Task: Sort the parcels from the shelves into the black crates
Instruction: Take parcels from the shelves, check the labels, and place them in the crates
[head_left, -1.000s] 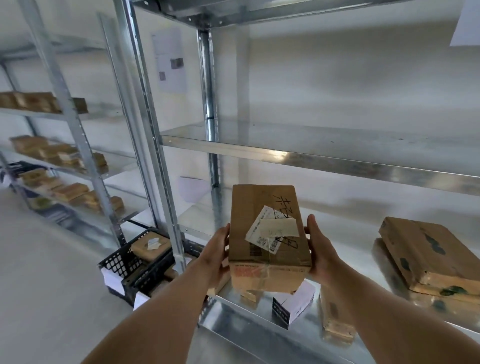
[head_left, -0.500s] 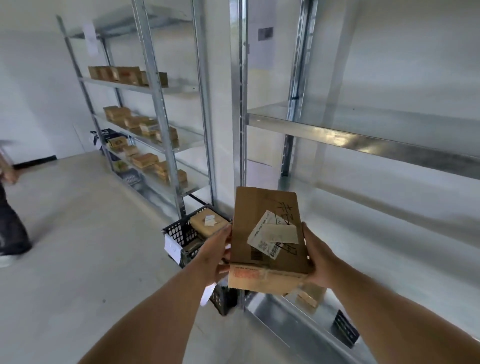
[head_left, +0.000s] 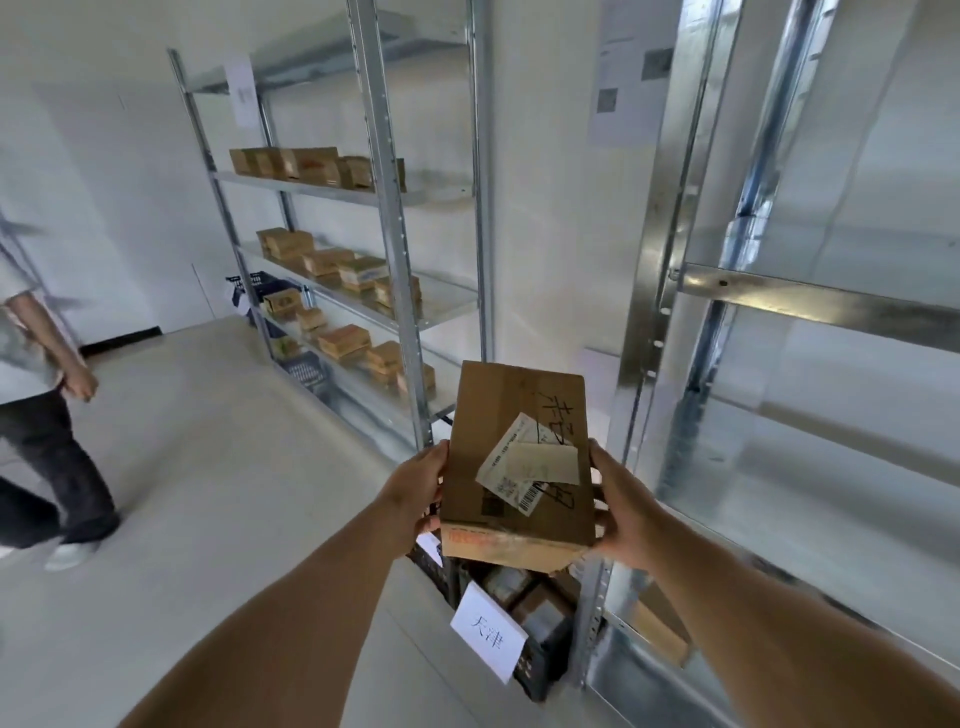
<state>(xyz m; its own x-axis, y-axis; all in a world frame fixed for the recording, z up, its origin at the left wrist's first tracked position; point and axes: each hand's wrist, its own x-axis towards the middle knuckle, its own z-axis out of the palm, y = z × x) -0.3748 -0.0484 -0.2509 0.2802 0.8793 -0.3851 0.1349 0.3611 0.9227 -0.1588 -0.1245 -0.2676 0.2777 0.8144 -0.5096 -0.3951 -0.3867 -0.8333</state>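
I hold a brown cardboard parcel (head_left: 511, 415) with a white shipping label and black handwriting in front of me. My left hand (head_left: 415, 488) grips its left side and my right hand (head_left: 621, 512) grips its right side. Directly below the parcel stands a black crate (head_left: 540, 670) on the floor, with several parcels inside and a white paper tag (head_left: 488, 636) on its front. The parcel hides most of the crate's far part.
A metal shelf unit (head_left: 644, 322) rises close on the right. A second shelf unit (head_left: 387, 249) with several brown parcels stands further back, with another black crate (head_left: 260, 283) beside it. A person (head_left: 36, 395) walks on the open floor at left.
My view has swung left, away from the right shelf. The parcel stays gripped in both hands and now hangs over the tagged crate. A person has come further into view at left.
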